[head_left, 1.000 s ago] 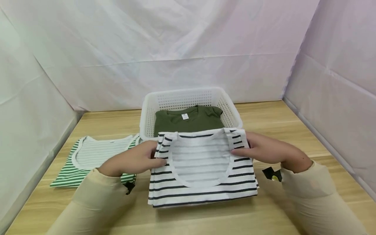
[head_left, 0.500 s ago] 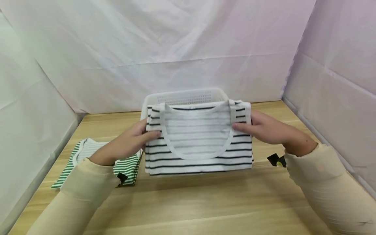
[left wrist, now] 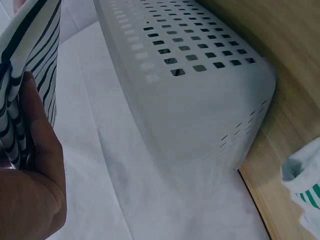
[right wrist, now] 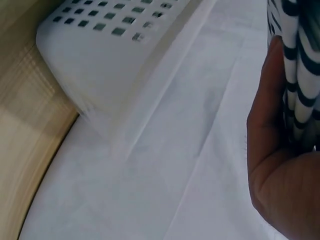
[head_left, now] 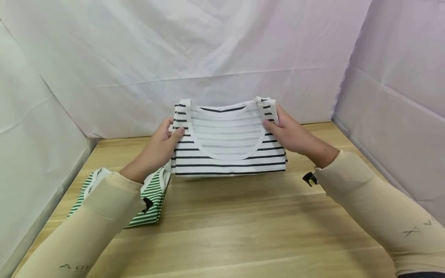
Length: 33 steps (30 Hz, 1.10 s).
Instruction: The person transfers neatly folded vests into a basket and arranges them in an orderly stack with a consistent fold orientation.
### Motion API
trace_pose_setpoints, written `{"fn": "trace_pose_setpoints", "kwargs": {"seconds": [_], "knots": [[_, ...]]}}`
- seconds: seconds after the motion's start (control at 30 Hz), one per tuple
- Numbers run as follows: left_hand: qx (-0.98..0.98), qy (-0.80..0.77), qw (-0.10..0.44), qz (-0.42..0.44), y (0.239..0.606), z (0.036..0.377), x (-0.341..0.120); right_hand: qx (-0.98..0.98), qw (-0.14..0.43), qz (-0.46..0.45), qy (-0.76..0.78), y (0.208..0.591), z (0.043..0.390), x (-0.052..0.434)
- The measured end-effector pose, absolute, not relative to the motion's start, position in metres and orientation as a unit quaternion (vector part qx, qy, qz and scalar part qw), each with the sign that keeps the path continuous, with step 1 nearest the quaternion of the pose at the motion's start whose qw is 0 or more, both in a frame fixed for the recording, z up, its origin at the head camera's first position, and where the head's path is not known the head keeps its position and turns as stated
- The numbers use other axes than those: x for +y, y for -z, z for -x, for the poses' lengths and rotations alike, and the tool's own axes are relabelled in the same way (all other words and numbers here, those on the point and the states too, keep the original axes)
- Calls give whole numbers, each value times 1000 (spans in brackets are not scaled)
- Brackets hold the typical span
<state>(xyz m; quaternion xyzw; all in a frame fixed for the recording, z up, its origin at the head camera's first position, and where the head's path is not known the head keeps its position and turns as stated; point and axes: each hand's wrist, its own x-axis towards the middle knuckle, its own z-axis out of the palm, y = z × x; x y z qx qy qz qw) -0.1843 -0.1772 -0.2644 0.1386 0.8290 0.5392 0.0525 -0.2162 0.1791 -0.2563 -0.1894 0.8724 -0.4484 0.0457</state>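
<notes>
Folded black-striped shirt (head_left: 227, 144) pinched at both sides, left hand (head_left: 158, 148) and right hand (head_left: 290, 135), raised above the white basket (left wrist: 190, 85). Not yet lowered in; green-striped shirt (head_left: 149, 193) waiting on tabletop (head_left: 243, 231), near left.

Cream long sleeves (head_left: 375, 210), faint lettering, black wrist straps (head_left: 308, 178)

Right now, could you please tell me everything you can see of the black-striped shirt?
The black-striped shirt is white knit fabric with thin black stripes and a white scoop neckband, folded into a thick rectangle. It is held up off the table, neckline facing the camera. The left hand and right hand grip its two sides.
</notes>
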Motion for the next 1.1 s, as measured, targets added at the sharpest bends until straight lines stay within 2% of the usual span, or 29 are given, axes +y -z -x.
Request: {"fn": "trace_pose_setpoints", "kwargs": {"seconds": [0.23,0.6,0.73,0.87,1.1], "knots": [[855,-509,38,-95,260,215,-182,894,48,143,422,257,246,168],[887,-450,70,-70,275,255,-184,925,59,122,355,273,287,152],[899,-422,89,-73,286,261,-178,936,85,122,320,284,293,149],[923,-368,83,-80,297,264,-175,940,109,134,294,294,296,148],[945,-301,92,-88,310,263,-178,955,94,150,238,310,300,145]]}}
